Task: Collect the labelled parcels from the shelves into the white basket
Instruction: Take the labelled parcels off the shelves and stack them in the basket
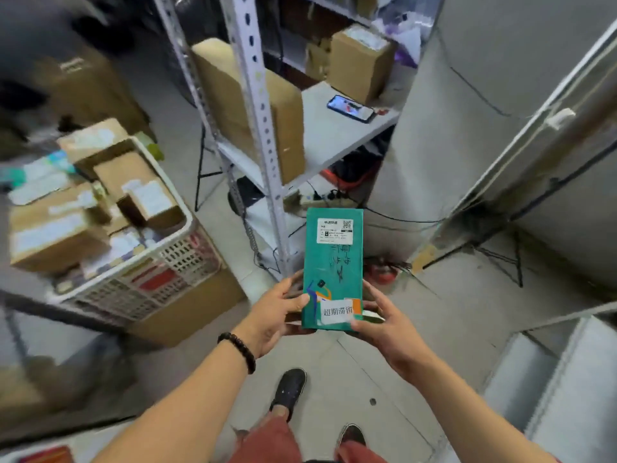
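Our shoes (289, 390) stand on the floor at 6 o'clock, and both forearms reach up from there to the green parcel (334, 262) held mid-air at the centre of view. The left hand (272, 314) grips its near left edge, thumb on top and fingers curled beneath. The right hand (384, 327) pinches the near right corner, thumb on the white label.

The basket (187, 259) sits at 9 o'clock, well apart from the parcel and already heaped with boxes up to its rim.

We judge the risks to be these:
- Both hands hold only the near end, so the far end could dip and the parcel slip during the swing left.
- With the heap this high, a parcel laid on top could slide off over the rim.
- The shelf post (263, 128) rises at 12 o'clock just beyond the parcel, and a wide swing could clip it.
- Cables (394, 215) trail across the floor at 1 o'clock, and a step forward might snag them.
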